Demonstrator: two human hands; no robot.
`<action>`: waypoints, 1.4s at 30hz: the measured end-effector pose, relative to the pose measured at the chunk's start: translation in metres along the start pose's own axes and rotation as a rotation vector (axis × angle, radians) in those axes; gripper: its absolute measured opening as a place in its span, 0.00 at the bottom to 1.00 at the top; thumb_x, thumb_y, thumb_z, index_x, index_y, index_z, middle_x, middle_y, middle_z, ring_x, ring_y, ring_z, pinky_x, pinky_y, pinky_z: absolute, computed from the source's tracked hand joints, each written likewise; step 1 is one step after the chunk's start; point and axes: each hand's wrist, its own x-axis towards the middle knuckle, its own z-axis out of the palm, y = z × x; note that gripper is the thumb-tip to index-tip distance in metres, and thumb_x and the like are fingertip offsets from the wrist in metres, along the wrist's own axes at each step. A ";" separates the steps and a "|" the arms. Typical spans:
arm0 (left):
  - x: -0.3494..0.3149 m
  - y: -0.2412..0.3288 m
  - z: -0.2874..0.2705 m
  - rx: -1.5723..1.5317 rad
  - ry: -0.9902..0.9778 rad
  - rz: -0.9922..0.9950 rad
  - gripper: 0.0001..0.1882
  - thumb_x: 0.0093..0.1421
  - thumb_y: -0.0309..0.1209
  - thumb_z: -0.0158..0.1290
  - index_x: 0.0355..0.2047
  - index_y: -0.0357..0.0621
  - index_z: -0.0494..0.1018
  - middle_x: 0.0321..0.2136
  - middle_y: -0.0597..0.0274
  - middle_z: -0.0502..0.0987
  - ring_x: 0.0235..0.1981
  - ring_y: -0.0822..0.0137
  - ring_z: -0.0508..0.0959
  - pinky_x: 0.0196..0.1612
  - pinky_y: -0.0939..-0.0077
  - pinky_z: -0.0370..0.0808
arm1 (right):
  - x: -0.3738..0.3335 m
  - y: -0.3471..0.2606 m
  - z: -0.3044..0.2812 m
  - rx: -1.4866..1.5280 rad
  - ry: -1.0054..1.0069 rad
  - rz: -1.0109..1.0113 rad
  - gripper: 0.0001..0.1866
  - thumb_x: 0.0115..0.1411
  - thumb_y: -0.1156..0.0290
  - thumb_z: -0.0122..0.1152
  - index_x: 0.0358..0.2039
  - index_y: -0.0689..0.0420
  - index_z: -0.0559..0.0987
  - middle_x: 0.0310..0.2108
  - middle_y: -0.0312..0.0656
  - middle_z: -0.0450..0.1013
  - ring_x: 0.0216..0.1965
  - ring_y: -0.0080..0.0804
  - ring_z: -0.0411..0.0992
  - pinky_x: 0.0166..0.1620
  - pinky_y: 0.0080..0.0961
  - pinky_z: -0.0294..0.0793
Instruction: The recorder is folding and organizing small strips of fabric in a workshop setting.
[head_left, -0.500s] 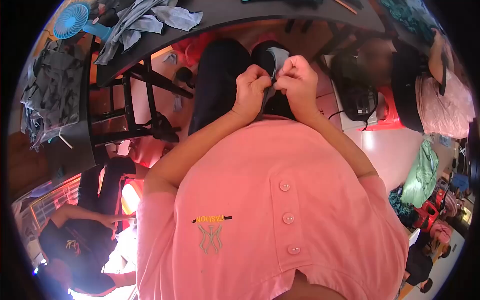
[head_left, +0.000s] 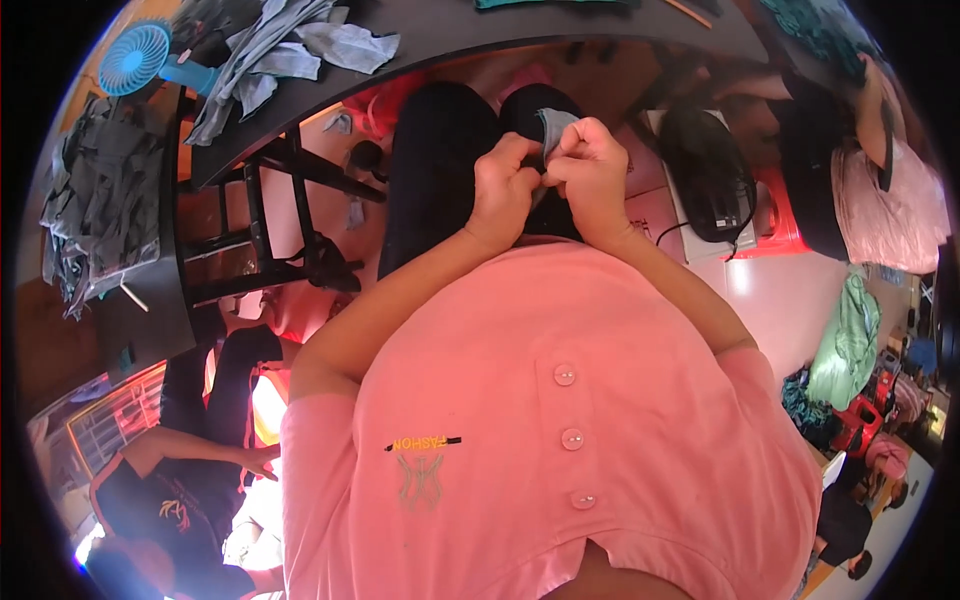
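Observation:
Over my lap, a small grey-blue piece of cloth (head_left: 556,130) is pinched between my two hands. My left hand (head_left: 503,188) is closed, its thumb and fingertips pressed on the cloth's edge. Closed beside it, my right hand (head_left: 592,180) grips the same cloth with thumb and forefinger. The fingertips of both hands nearly meet. Part of the cloth stands out above the fingers, over my dark trouser leg (head_left: 430,180); the rest is hidden behind the hands.
Ahead is a dark table (head_left: 450,30) with grey cloth strips (head_left: 345,45) and a blue fan (head_left: 135,57). More dark strips (head_left: 100,190) are heaped at left. A black bag (head_left: 708,170) lies at right near a red stool (head_left: 780,215). Co-workers sit on both sides.
Both hands have shifted slightly, and more of the cloth's folded end shows above the fingers. The co-worker at lower left has moved an arm.

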 end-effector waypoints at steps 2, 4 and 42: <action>-0.005 0.002 0.001 -0.276 0.001 -0.470 0.12 0.50 0.17 0.48 0.35 0.32 0.75 0.27 0.61 0.76 0.30 0.74 0.73 0.33 0.77 0.71 | 0.000 0.003 0.002 -0.052 0.013 0.065 0.11 0.42 0.88 0.53 0.24 0.58 0.67 0.20 0.33 0.66 0.22 0.15 0.65 0.24 0.16 0.63; -0.005 0.007 -0.001 -0.281 0.003 -0.512 0.13 0.50 0.18 0.47 0.36 0.31 0.75 0.26 0.62 0.75 0.29 0.75 0.73 0.33 0.78 0.71 | 0.002 0.003 0.002 -0.047 -0.006 0.055 0.11 0.41 0.87 0.53 0.24 0.58 0.67 0.20 0.33 0.66 0.22 0.16 0.65 0.24 0.16 0.64; -0.002 0.008 -0.017 -0.405 -0.047 -0.721 0.18 0.51 0.17 0.42 0.40 0.35 0.77 0.23 0.67 0.74 0.19 0.79 0.67 0.23 0.84 0.63 | -0.001 0.012 -0.018 -0.446 -0.331 -0.080 0.04 0.55 0.77 0.59 0.29 0.62 0.73 0.24 0.35 0.71 0.26 0.20 0.68 0.30 0.19 0.66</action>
